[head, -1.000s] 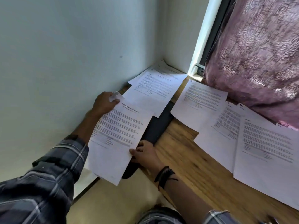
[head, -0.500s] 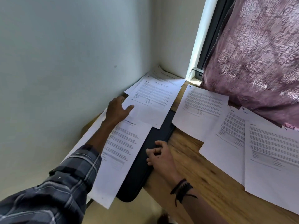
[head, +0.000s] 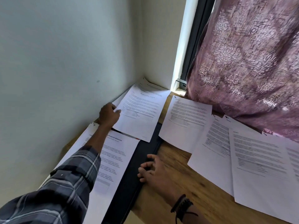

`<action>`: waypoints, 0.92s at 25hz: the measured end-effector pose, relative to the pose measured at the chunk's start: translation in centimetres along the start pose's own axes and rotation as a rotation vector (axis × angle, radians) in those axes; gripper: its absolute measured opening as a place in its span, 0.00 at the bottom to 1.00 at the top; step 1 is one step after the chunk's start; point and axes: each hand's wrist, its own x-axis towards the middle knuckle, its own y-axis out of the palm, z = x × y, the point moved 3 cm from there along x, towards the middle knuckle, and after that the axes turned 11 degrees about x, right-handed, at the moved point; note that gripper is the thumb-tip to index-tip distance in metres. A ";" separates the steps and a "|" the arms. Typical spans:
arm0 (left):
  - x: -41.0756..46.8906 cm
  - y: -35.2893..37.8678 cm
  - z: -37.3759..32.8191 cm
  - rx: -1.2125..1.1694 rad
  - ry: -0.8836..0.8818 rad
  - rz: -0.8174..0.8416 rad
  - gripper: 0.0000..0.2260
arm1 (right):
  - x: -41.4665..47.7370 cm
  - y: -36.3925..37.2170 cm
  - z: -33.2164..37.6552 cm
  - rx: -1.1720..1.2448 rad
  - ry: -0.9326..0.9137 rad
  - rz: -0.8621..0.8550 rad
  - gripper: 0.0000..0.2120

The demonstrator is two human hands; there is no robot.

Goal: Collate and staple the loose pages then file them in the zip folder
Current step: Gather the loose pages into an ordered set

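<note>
Left hand point(head: 109, 114) pinches page point(head: 142, 109) | right hand point(head: 152, 168) loose on wooden desk point(head: 194, 188) | white wall point(head: 64, 62), purple curtain point(head: 242, 62)

- We find the zip folder point(head: 129, 183) lying lengthwise on the surface point(head: 186, 199), towards its left side.
- A near page point(head: 116, 159) lies left of the folder, between it and the wall point(head: 56, 70) (our left forearm crosses it).
- Behind it, a far page point(head: 142, 113) overlaps both the near page and the folder. The left grip point(head: 108, 114) pinches its left edge.
- Farther back, a stack of pages point(head: 150, 85) sits in the corner.
- Right of the folder we see a middle page point(head: 186, 118), then two overlapping pages point(head: 262, 167) to its right, with their far edges beneath the curtain point(head: 250, 62).
- The right grip point(head: 152, 170) rests on the surface, touching the folder's right edge.
</note>
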 end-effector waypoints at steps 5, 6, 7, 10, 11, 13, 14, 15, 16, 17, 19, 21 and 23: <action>-2.5 -4.7 -2.9 -0.347 0.137 -0.175 0.09 | -0.2 -2.1 0.8 0.049 -0.007 -0.007 0.24; -3.5 -5.7 -3.3 -0.423 0.155 -0.184 0.08 | -0.2 -3.0 1.3 0.067 -0.025 -0.037 0.27; -4.5 -6.6 -3.6 -0.495 0.161 -0.195 0.07 | -0.3 -3.9 2.1 0.108 -0.046 -0.078 0.32; -8.3 -7.5 -4.1 -0.698 0.132 -0.149 0.07 | -1.0 -7.4 4.0 0.332 -0.081 -0.244 0.48; -9.6 -7.2 -4.2 -0.780 0.107 -0.098 0.07 | -1.5 -8.3 4.4 0.374 -0.094 -0.263 0.46; -12.6 -6.1 -4.3 -0.943 0.052 0.020 0.07 | -2.8 -9.8 4.8 0.393 -0.112 -0.232 0.38; -14.3 -5.3 -4.5 -0.998 0.031 0.080 0.08 | -3.6 -10.5 4.9 0.394 -0.121 -0.205 0.34; -16.1 -4.6 -4.7 -1.016 0.005 0.142 0.08 | -4.3 -10.9 4.9 0.385 -0.140 -0.185 0.28; -17.7 -3.9 -5.0 -1.003 -0.027 0.218 0.08 | -4.9 -11.3 4.8 0.356 -0.174 -0.182 0.22; -19.2 -3.3 -5.4 -0.952 -0.052 0.308 0.08 | -5.5 -11.8 4.8 0.304 -0.210 -0.217 0.18; -20.9 -2.3 -5.7 -0.824 -0.062 0.477 0.09 | -6.0 -12.9 4.1 0.224 -0.243 -0.269 0.17; -20.8 -2.2 -5.3 -0.785 -0.085 0.539 0.12 | -6.4 -13.4 3.7 0.203 -0.225 -0.244 0.16; -19.9 -2.7 -4.9 -0.890 -0.137 0.559 0.12 | -6.8 -13.6 3.7 0.176 -0.213 -0.201 0.14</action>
